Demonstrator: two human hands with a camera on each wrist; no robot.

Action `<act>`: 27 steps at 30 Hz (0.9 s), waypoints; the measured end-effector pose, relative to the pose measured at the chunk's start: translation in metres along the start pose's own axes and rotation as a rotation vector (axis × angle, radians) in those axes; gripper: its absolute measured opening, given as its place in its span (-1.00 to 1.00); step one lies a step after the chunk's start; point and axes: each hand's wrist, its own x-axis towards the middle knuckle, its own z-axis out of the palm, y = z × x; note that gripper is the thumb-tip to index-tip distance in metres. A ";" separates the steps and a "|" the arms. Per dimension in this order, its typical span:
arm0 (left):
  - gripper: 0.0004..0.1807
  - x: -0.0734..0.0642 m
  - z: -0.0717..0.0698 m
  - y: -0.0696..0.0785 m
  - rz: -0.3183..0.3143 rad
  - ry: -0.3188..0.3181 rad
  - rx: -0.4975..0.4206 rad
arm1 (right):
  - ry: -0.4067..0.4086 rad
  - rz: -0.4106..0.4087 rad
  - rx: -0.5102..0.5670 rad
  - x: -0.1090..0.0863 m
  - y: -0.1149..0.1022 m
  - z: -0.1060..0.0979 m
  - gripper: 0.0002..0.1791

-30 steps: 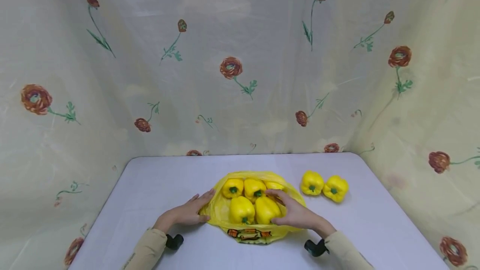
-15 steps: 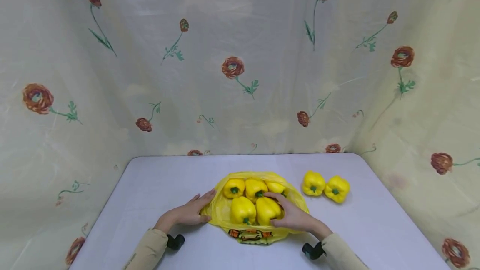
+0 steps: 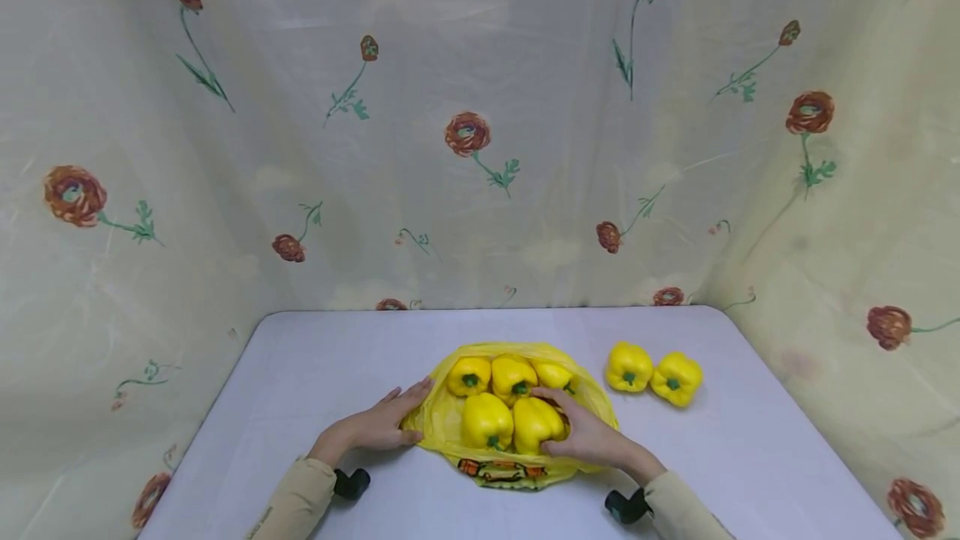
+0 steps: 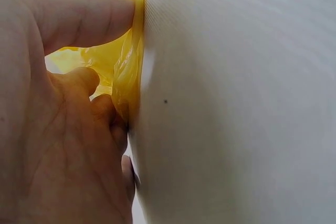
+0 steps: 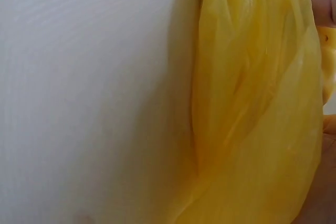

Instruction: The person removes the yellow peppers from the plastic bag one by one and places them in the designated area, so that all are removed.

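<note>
In the head view, a yellow plastic bag (image 3: 442, 432) lies with its mouth towards me, holding several yellow bell peppers. My left hand (image 3: 378, 425) rests against the bag's left edge, fingers spread. In the left wrist view its thumb (image 4: 89, 19) touches the yellow film. My right hand (image 3: 592, 432) reaches into the bag from the right. Its fingers and thumb curl round the front right bell pepper (image 3: 532, 425). Beside that lies another bell pepper (image 3: 486, 419), stem towards me. In the right wrist view, the bag film (image 5: 257, 103) hides most of this hand.
Two loose bell peppers, one (image 3: 628, 367) left of the other (image 3: 677, 378), sit on the white table (image 3: 315, 373) right of the bag. A flowered curtain (image 3: 480, 215) hangs behind the table and along both sides. Both wrists wear black camera mounts.
My right hand has moved slightly left and its fingers have closed round the front right bell pepper. The left hand stays at the bag's edge. The head view shifts slightly.
</note>
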 end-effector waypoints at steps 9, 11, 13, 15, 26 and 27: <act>-0.05 0.001 0.001 0.000 -0.002 0.009 -0.004 | 0.007 0.036 -0.001 0.000 0.000 0.002 -0.09; -0.05 0.000 0.001 0.001 -0.003 0.008 -0.008 | 0.005 0.048 0.006 0.000 0.001 0.002 -0.09; -0.05 0.000 0.001 0.001 -0.003 0.006 -0.008 | 0.005 0.062 0.013 0.001 0.002 0.004 -0.10; -0.05 0.000 0.001 0.001 0.000 0.005 -0.008 | 0.009 0.070 0.019 0.001 0.001 0.004 -0.11; -0.06 -0.001 0.000 0.002 0.020 -0.002 -0.008 | 0.050 0.092 0.035 0.001 -0.003 0.007 -0.11; -0.07 -0.002 0.000 0.002 0.023 -0.002 -0.008 | 0.056 0.095 0.040 0.001 -0.004 0.007 -0.11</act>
